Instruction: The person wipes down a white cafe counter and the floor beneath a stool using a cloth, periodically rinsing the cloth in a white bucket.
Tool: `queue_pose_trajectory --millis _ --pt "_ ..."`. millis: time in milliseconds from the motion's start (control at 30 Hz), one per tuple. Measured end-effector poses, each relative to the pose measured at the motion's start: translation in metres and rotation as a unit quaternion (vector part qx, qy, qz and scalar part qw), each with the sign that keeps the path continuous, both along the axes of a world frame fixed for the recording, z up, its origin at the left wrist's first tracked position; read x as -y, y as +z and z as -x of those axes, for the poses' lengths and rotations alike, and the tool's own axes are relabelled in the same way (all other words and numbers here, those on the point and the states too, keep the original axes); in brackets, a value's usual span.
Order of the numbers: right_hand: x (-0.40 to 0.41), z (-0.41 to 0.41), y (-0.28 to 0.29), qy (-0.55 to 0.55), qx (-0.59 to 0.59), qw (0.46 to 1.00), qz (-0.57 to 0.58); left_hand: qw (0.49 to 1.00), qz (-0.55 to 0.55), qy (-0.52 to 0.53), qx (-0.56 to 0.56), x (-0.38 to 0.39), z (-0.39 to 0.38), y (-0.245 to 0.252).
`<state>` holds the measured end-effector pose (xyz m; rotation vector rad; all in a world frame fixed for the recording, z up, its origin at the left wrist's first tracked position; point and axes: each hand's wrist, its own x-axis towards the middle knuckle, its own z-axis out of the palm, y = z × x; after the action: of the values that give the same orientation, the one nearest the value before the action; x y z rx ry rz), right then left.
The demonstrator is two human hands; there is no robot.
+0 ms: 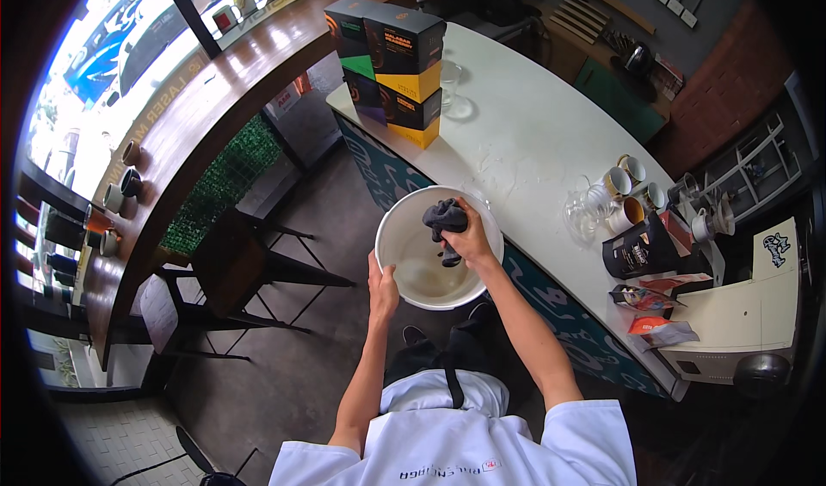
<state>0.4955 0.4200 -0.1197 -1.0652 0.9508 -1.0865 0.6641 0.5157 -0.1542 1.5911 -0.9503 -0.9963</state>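
A round white plastic bucket (413,279) is held up in front of me beside the counter, with a little cloudy liquid at its bottom. My left hand (382,286) grips its left rim, thumb on top. Over the bucket's mouth, my right hand (470,237) clutches a bunched dark grey cloth (445,217), part of which hangs down inside. Wet streaks mark the white countertop (510,163) just past the bucket.
Stacked coffee boxes (403,73) stand at the counter's far left end, with clear glasses (450,76) behind. Cups (618,183), glassware and coffee bags (635,254) crowd its right side. A dark chair (226,260) and a wooden window bar (168,105) bearing small cups are to the left.
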Motion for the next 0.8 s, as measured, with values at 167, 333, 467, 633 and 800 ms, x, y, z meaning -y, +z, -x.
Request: queue_pose_trajectory --millis 167,333,467,633,800 --pt "0.001 -0.003 0.005 0.016 -0.041 0.999 0.018 1.000 -0.001 0.001 0.004 -0.002 -0.001 -0.001" --pt "0.001 -0.012 0.004 -0.003 -0.063 0.989 0.132 1.000 0.002 0.001 0.005 -0.003 0.001 0.001" --pt "0.000 -0.022 0.011 -0.036 -0.107 0.982 0.151 1.000 -0.007 0.000 0.002 -0.003 0.001 -0.001" --pt "-0.001 -0.027 0.013 -0.068 -0.244 0.945 0.209 1.000 -0.007 0.004 0.012 -0.003 0.003 0.001" --pt "-0.002 -0.031 0.014 -0.076 -0.196 0.944 0.253 1.000 -0.007 0.009 0.011 -0.004 0.003 0.000"
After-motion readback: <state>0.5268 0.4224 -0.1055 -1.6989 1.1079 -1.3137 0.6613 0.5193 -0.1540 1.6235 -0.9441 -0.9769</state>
